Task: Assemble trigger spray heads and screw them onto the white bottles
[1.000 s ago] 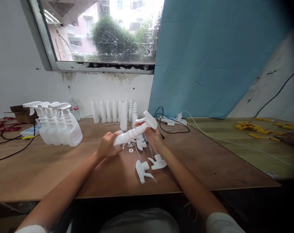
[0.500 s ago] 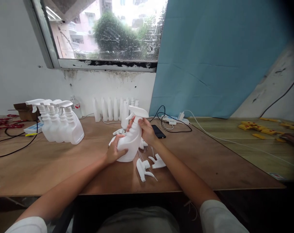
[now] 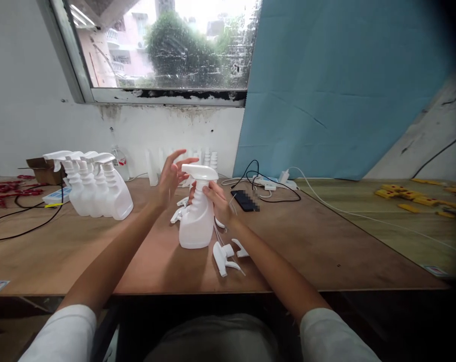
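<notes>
A white spray bottle (image 3: pixel 194 226) with its trigger head fitted stands upright on the brown table (image 3: pixel 99 256) in front of me. My right hand (image 3: pixel 214 198) grips the bottle's neck just under the trigger head. My left hand (image 3: pixel 172 173) is raised beside the trigger head, fingers spread, holding nothing. Loose white trigger heads (image 3: pixel 223 257) with dip tubes lie on the table just right of the bottle.
Several finished spray bottles (image 3: pixel 95 188) stand in a row at the left. Headless white bottles (image 3: pixel 152 168) line the wall below the window. A black phone (image 3: pixel 246 200), cables and a power strip (image 3: pixel 273 185) lie behind. Yellow parts (image 3: pixel 401 197) sit far right, red parts (image 3: pixel 9 191) far left.
The bottle went from tilted in both hands to standing upright on the table. My left hand let go of its base and rose, open, beside the trigger head.
</notes>
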Tool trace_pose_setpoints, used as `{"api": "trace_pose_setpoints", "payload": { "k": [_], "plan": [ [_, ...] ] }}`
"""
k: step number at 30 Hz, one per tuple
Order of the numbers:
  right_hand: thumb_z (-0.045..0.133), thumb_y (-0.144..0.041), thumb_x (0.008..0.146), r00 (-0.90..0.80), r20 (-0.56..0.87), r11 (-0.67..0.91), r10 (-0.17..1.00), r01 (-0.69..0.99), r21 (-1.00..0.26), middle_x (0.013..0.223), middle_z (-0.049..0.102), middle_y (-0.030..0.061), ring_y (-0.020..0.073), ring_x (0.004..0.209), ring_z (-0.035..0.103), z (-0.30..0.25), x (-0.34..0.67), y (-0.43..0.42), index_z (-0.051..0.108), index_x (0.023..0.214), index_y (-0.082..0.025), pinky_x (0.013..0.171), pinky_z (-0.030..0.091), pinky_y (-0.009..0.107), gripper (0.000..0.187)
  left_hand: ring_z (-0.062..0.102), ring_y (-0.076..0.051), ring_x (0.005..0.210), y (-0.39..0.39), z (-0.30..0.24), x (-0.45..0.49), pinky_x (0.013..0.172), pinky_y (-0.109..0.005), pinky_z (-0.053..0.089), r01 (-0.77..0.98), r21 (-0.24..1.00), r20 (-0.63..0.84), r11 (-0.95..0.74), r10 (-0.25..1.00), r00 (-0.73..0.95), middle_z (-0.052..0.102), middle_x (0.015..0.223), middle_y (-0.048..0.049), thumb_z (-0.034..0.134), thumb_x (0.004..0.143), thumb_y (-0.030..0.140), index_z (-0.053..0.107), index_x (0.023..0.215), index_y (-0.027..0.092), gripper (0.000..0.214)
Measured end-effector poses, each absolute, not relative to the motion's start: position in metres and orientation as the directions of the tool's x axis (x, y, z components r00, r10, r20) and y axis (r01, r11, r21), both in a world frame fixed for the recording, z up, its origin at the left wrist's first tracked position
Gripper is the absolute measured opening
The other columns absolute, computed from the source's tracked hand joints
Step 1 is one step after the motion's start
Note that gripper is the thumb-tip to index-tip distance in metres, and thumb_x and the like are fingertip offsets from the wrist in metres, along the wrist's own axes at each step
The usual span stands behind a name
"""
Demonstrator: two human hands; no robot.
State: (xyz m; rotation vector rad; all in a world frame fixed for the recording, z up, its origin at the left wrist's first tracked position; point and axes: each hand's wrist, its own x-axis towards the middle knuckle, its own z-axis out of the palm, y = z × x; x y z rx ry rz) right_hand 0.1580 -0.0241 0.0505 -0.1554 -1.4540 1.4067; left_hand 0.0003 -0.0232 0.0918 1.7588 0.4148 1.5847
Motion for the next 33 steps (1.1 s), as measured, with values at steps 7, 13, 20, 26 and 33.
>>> {"api": "trace_pose_setpoints", "payload": {
  "k": [7,13,20,26,33],
  "plan": [
    [0.066,-0.040,0.082,-0.463,0.588,0.295,0.663,-0.561,-0.774,0.087,0.060,0.0030,0.0142,0.070,0.061,0.056,0.150,-0.032,0.052,0.105,-0.018,0.065,0.053,0.029,0.034,0.067,-0.027,0.101,-0.041,0.129,0.004,0.083,-0.036,0.054,-0.022,0.686,0.688,-0.727,0.639,0.343,0.072,0.107,-0.0111,0.062,0.084,0.044,0.073,0.100,0.017,0.033],
    [0.075,-0.038,0.074,-0.404,0.565,0.313,0.719,-0.538,-0.783,0.079,0.060,-0.0003,0.0141,0.066,0.061,0.059,0.148,-0.038,0.047,0.105,-0.020,0.062,0.054,0.029,0.045,0.066,-0.023,0.105,-0.055,0.125,0.005,0.089,-0.033,0.051,0.171,0.592,0.741,-0.788,0.615,0.270,0.074,0.104,-0.0077,0.061,0.087,0.038,0.076,0.096,0.019,0.025],
    [0.066,-0.045,0.081,-0.399,0.580,0.339,0.710,-0.529,-0.778,0.079,0.063,0.0032,0.0160,0.070,0.062,0.058,0.148,-0.038,0.053,0.096,-0.018,0.062,0.054,0.029,0.034,0.067,-0.023,0.102,-0.054,0.126,0.005,0.084,-0.031,0.053,0.174,0.563,0.758,-0.808,0.589,0.280,0.074,0.102,-0.0078,0.060,0.087,0.036,0.076,0.095,0.018,0.025],
    [0.072,-0.043,0.076,-0.361,0.583,0.346,0.728,-0.541,-0.767,0.080,0.064,0.0010,0.0146,0.066,0.063,0.057,0.146,-0.040,0.049,0.106,-0.020,0.061,0.055,0.029,0.044,0.067,-0.023,0.102,-0.055,0.125,0.006,0.086,-0.032,0.053,0.146,0.557,0.766,-0.818,0.574,0.288,0.074,0.103,-0.0081,0.061,0.087,0.035,0.076,0.094,0.018,0.024],
    [0.076,-0.037,0.073,-0.355,0.585,0.344,0.730,-0.548,-0.762,0.080,0.064,0.0000,0.0152,0.065,0.064,0.055,0.146,-0.036,0.047,0.107,-0.021,0.060,0.055,0.030,0.048,0.067,-0.023,0.102,-0.057,0.125,0.005,0.086,-0.033,0.054,0.159,0.557,0.761,-0.815,0.578,0.293,0.074,0.103,-0.0081,0.060,0.087,0.034,0.076,0.095,0.019,0.023]
  ]
}}
